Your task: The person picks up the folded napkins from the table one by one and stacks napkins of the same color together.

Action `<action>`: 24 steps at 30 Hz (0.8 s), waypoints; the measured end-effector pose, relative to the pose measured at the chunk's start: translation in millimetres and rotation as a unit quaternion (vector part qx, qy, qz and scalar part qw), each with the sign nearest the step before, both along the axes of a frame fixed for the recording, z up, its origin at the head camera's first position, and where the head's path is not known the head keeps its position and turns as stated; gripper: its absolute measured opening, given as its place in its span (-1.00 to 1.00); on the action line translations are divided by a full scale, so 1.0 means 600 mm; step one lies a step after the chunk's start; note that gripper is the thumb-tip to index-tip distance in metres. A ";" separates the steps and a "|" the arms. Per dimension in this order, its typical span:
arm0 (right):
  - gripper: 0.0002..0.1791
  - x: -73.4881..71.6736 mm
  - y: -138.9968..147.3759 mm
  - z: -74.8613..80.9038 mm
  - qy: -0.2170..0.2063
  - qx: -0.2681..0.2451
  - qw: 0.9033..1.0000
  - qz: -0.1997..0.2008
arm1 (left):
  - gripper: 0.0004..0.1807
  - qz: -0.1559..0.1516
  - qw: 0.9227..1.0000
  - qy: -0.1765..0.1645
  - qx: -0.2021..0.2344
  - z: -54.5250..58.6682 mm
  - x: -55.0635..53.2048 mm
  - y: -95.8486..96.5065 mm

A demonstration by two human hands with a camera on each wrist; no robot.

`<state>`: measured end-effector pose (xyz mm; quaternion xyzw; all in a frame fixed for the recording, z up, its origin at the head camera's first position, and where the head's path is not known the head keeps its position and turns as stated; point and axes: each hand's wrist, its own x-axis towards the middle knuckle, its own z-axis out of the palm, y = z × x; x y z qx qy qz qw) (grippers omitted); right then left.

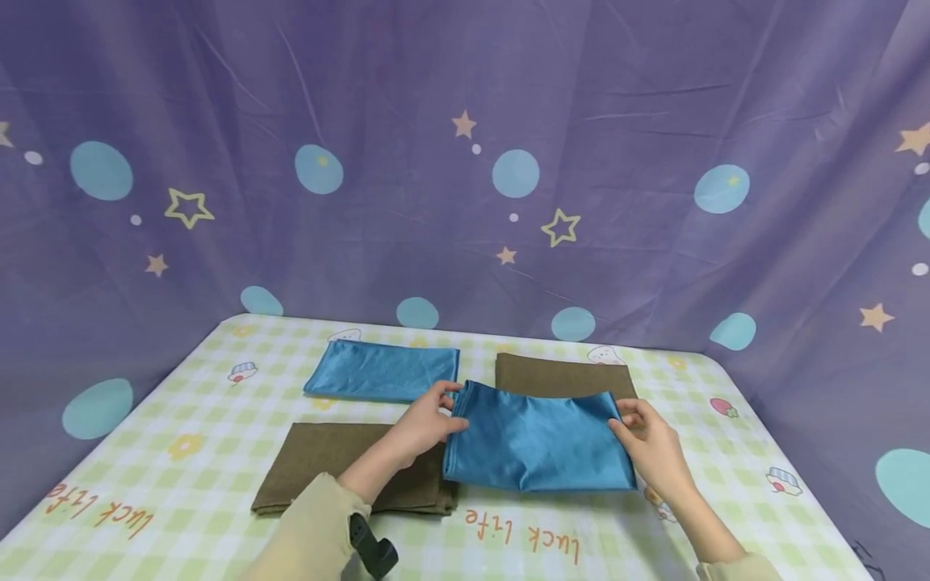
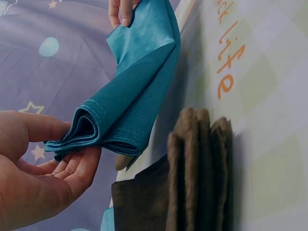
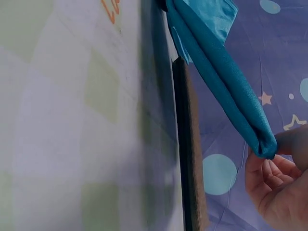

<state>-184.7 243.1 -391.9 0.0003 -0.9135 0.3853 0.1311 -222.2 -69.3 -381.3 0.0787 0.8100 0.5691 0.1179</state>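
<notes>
A folded blue satin cloth [image 1: 541, 444] hangs between both hands, raised over the table. My left hand [image 1: 425, 424] pinches its left edge, thumb on one side and fingers on the other; the left wrist view shows the cloth's stacked layers [image 2: 103, 122] there. At the opposite edge my right hand [image 1: 654, 448] pinches a corner between thumb and fingers, seen close up as a rolled-looking fold [image 3: 262, 144] in the right wrist view. The cloth sags slightly in the middle. Part of a brown folded cloth [image 1: 563, 375] behind it is hidden.
A second blue folded cloth [image 1: 381, 371] lies at the back left. Another brown folded cloth [image 1: 327, 460] lies at the front left, under my left forearm. All rest on a green checkered tablecloth [image 1: 196, 484], with a purple curtain [image 1: 407, 242] hanging behind the table.
</notes>
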 end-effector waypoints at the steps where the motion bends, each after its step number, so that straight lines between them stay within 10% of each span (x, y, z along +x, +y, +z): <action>1: -0.68 -0.002 -0.002 0.000 0.002 -0.001 1.000 0.001 | -0.41 0.004 1.000 0.000 0.000 0.001 -0.001 -0.003; 24: -0.73 -0.054 -0.064 0.008 0.019 0.005 0.999 0.035 | -0.41 0.054 0.998 -0.011 0.004 0.015 -0.029 -0.083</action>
